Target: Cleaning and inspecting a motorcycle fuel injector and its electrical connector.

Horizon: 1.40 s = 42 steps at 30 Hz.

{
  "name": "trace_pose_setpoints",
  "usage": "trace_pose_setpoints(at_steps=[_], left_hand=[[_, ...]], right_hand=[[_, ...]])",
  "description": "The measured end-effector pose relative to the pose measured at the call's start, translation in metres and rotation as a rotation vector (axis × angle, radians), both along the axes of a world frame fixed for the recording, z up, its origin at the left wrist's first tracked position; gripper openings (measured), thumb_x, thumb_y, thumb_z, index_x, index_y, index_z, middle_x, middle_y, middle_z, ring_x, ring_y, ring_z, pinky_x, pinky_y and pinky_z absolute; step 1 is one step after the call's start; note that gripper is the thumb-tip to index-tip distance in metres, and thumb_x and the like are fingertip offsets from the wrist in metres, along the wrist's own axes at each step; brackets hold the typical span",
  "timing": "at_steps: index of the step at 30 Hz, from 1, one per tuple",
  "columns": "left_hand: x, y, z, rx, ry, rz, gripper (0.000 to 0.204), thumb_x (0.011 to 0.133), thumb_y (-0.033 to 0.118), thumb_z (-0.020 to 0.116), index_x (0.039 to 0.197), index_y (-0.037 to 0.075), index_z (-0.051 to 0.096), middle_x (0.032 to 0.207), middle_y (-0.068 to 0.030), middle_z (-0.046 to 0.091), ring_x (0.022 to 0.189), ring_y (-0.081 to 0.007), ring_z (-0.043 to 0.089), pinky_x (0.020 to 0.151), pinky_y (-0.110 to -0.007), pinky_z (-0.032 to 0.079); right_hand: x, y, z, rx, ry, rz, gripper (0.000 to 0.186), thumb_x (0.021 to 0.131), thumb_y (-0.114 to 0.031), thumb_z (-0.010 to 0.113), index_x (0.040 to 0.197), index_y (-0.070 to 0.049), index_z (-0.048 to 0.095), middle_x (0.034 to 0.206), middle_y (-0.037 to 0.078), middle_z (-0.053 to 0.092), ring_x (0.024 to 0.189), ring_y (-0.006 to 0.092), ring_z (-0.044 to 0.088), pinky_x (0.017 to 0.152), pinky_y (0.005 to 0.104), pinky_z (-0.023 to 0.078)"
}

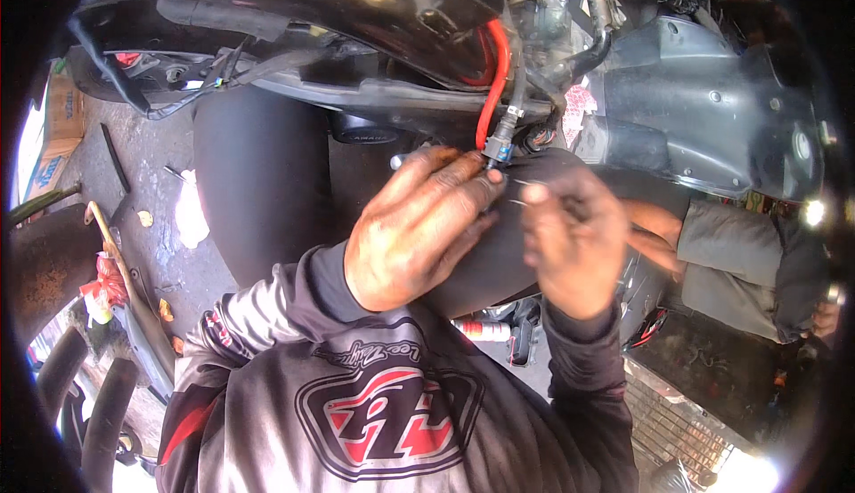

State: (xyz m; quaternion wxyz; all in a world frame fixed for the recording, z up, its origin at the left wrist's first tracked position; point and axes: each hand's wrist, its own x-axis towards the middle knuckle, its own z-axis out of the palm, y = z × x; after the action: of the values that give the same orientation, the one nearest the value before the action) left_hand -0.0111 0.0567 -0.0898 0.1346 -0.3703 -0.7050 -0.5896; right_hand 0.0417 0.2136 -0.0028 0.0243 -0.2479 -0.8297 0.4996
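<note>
My left hand [423,226] is closed around the lower end of a dark hose fitting [500,147] with a small blue part, just below the motorcycle. A grey hose [515,92] runs down into this fitting, and a thick red hose [495,74] passes beside it. My right hand [579,244], smeared by motion, is a little to the right with its fingers curled. Thin metallic lines [525,181] show between its fingertips and the fitting; I cannot tell what they belong to.
A motorcycle's black body [338,3] fills the upper side above my legs. A grey plastic panel [712,101] lies at the upper right. Another person's limb and grey clothing [730,244] are at the right. A red-and-white can [484,329] is below my right hand.
</note>
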Motion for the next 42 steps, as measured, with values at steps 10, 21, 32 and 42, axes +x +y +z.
trace_pose_setpoints(at_steps=[10, 21, 32, 42], left_hand=[[0.001, -0.018, 0.009, 0.197, -0.512, -0.178, 0.041, 0.079, 0.001, 0.080, 0.117, -0.002, 0.063, 0.114, -0.0134, 0.068, 0.079, -0.0115, 0.063, 0.059, -0.024, 0.050], [-0.010, -0.030, 0.010, 0.174, -0.330, -0.205, 0.048, 0.080, 0.006, 0.081, 0.121, -0.007, 0.061, 0.116, -0.0206, 0.066, 0.106, -0.0279, 0.068, 0.090, -0.033, 0.052], [-0.011, -0.030, 0.012, 0.170, -0.286, -0.222, 0.048, 0.081, 0.005, 0.080, 0.122, -0.008, 0.060, 0.117, -0.0221, 0.067, 0.108, -0.0296, 0.068, 0.091, -0.034, 0.053], [-0.009, -0.027, 0.007, 0.230, -0.406, -0.243, 0.046, 0.083, 0.003, 0.077, 0.123, -0.009, 0.059, 0.120, -0.0233, 0.066, 0.108, -0.0300, 0.068, 0.090, -0.034, 0.054]], right_hand=[[0.007, 0.038, 0.024, 0.770, 0.486, 0.722, 0.028, 0.075, 0.008, 0.070, 0.103, 0.002, 0.067, 0.097, 0.015, 0.069, 0.082, 0.0272, 0.071, 0.072, 0.0326, 0.058], [-0.033, 0.027, 0.037, 0.916, 0.521, 1.154, 0.041, 0.063, -0.006, 0.068, 0.104, 0.001, 0.068, 0.101, 0.015, 0.066, 0.091, 0.0294, 0.068, 0.075, 0.0360, 0.059], [-0.039, 0.027, 0.039, 0.953, 0.508, 1.204, 0.040, 0.061, -0.010, 0.065, 0.100, -0.001, 0.068, 0.101, 0.014, 0.065, 0.089, 0.0288, 0.067, 0.071, 0.0351, 0.059], [-0.036, 0.027, 0.015, 0.791, 0.579, 1.083, 0.038, 0.064, -0.008, 0.067, 0.101, 0.000, 0.070, 0.100, 0.015, 0.067, 0.087, 0.0286, 0.067, 0.073, 0.0363, 0.057]])
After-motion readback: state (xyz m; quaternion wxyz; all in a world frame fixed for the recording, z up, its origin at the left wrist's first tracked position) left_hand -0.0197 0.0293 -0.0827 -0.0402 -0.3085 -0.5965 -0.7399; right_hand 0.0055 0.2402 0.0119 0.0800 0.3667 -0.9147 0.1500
